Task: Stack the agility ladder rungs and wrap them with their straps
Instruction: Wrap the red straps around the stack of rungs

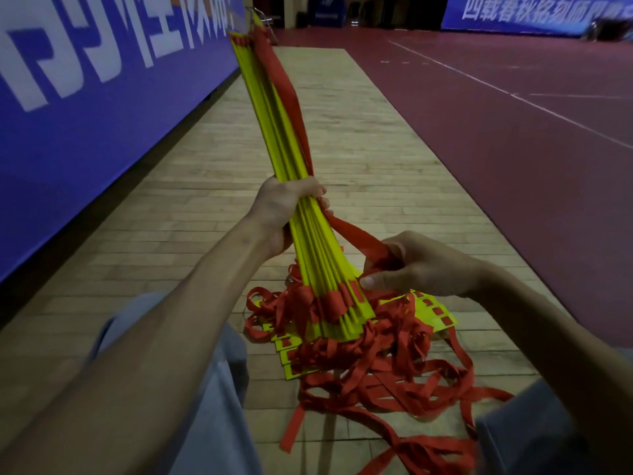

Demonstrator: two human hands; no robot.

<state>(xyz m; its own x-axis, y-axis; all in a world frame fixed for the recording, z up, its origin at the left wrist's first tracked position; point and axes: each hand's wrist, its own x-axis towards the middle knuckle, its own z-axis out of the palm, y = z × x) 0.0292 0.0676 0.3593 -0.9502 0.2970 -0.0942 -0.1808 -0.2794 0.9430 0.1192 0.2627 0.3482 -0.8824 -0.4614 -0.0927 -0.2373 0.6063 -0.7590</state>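
A bundle of several flat yellow ladder rungs (274, 125) stands tilted, its far end pointing up and away, its near end resting on the floor. My left hand (284, 210) grips the bundle around its middle. A red strap (291, 90) runs along the bundle's right side and down past my left hand. My right hand (421, 265) pinches that strap just right of the bundle. A tangled heap of red straps (383, 368) lies on the floor under the bundle. A few more yellow rungs (436, 311) lie flat in the heap.
I sit on a pale wooden floor strip (359, 159), my knees in grey trousers (219, 389) on both sides of the heap. A blue banner wall (85, 97) runs along the left. Dark red court flooring (513, 132) with white lines lies to the right.
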